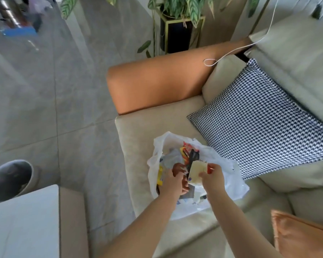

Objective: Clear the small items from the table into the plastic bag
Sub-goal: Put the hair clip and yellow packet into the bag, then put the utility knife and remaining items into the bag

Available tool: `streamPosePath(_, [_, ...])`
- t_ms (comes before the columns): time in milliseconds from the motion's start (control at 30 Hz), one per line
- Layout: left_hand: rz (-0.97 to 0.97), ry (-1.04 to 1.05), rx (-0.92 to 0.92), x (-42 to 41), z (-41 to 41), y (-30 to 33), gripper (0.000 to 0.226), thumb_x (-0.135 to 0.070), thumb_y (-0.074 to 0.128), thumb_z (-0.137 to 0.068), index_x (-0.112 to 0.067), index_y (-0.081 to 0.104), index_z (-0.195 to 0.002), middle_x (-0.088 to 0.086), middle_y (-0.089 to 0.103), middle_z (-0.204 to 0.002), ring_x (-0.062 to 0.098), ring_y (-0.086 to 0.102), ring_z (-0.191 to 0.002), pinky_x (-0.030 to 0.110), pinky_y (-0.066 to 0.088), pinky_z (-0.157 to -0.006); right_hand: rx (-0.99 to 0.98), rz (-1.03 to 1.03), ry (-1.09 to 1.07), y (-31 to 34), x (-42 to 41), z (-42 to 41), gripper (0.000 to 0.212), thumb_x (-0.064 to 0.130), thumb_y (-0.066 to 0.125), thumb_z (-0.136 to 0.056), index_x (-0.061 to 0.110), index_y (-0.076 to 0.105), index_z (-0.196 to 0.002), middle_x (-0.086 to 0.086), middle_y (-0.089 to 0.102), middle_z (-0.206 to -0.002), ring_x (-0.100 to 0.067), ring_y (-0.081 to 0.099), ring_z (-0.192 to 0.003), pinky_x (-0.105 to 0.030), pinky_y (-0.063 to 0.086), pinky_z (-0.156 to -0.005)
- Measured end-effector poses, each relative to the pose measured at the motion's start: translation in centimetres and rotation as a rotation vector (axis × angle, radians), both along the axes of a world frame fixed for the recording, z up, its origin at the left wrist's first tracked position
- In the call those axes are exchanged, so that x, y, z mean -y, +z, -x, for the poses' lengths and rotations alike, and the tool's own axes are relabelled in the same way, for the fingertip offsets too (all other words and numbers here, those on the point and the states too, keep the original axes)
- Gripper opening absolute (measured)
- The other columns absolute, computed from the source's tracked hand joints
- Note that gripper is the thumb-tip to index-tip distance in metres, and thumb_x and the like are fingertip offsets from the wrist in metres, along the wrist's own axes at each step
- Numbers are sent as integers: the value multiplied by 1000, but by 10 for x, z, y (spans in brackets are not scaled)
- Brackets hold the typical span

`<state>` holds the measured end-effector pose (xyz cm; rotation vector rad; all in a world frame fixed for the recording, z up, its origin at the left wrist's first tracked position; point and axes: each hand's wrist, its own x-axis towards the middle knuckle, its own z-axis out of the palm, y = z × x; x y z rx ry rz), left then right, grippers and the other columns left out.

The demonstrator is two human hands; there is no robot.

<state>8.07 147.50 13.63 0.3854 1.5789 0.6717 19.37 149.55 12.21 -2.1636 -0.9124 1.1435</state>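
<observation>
plastic bag (231,183): thin white film, crinkled, slightly translucent
packet (197,173): pale, matt, paper-like; held in right hand (213,176)
wrappers in bag (189,149): glossy, red and yellow
sofa seat (138,138): beige cloth, matt, soft nap
armrest (157,86): orange, smooth, leather-like sheen
cushion (265,123): woven cloth, black-and-white houndstooth
floor (35,90): grey tile, polished
table (22,220): white, smooth, lower left of frame

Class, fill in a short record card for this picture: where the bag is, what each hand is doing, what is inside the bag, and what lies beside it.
Bag place: white plastic bag lying open on the beige sofa seat
Left hand: reaching into the bag, grip unclear
Right hand: pinches a pale flat packet over the bag
Bag contents: colourful wrappers
Beside it: checked cushion
</observation>
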Motion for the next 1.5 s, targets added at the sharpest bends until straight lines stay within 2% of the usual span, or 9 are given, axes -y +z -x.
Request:
streamPosePath(100, [-15,23,-9,-18,-4,-15,45,-17,50,-96,-26,37,-138,12,53,-128,32,55,-114,51,49,-96,37,-1,42,-6,-9,-3,39,-3,48,-85,7,49,-123,-13,60,-111,-31,58,-99,-39,50,-83])
streamPosePath(300, [-117,-248,-118,-15,12,-6,55,-5,39,-96,-20,27,-148,4,41,-147,22,41,-133,29,31,-109,22,23,301,-6,-2,7,45,4,39,-95,14,42,-139,-7,56,-129,-23,52,-117,-25,36,-86])
streamPosePath(367, [-145,-267,-97,-5,18,1,48,-3,38,-96,-13,36,-143,3,47,-140,20,46,-127,26,34,-104,2,-55,269,-5,7,13,46,-1,42,-89,12,48,-133,-5,59,-119,-21,54,-109,-26,38,-85])
streamPosePath(500, [-111,-209,24,20,32,19,24,-5,43,-95,-13,57,-113,-1,61,-88,9,58,-72,21,48,-71,-93,-135,186,12,36,33,28,-1,48,-86,15,61,-106,2,65,-99,-18,60,-94,-33,47,-85])
streamPosePath(633, [-128,-185,85,50,64,32,14,-8,54,-87,-20,60,-84,-1,61,-72,7,56,-57,15,42,-56,-115,-150,281,36,57,68,11,13,57,-80,21,61,-88,0,67,-87,-19,63,-85,-30,49,-77])
streamPosePath(867, [-104,-24,-9,113,163,16,9,-30,62,-77,-23,66,-81,0,66,-78,14,60,-72,25,47,-72,-95,-122,551,33,95,153,17,3,58,-85,20,61,-85,1,68,-77,-11,64,-73,-19,45,-68])
streamPosePath(1067, [12,37,-231,183,264,-29,13,-30,59,-84,-32,60,-72,-4,62,-71,16,59,-66,25,50,-66,55,-26,892,3,125,260,20,13,56,-90,32,55,-82,5,65,-82,-15,63,-81,-17,42,-68])
streamPosePath(1267, [130,27,-416,260,351,-53,25,-36,45,-95,-26,64,-108,1,70,-102,19,66,-95,28,51,-86,165,-12,1191,-29,167,378,16,15,52,-92,14,67,-98,-2,70,-97,-17,64,-92,-18,40,-74])
streamPosePath(1500, [257,158,-463,324,432,-82,31,-35,38,-97,-20,63,-107,-1,68,-112,17,63,-103,30,51,-94,191,5,1488,-56,215,492,18,18,48,-93,17,64,-101,4,66,-99,-13,61,-96,-20,43,-78])
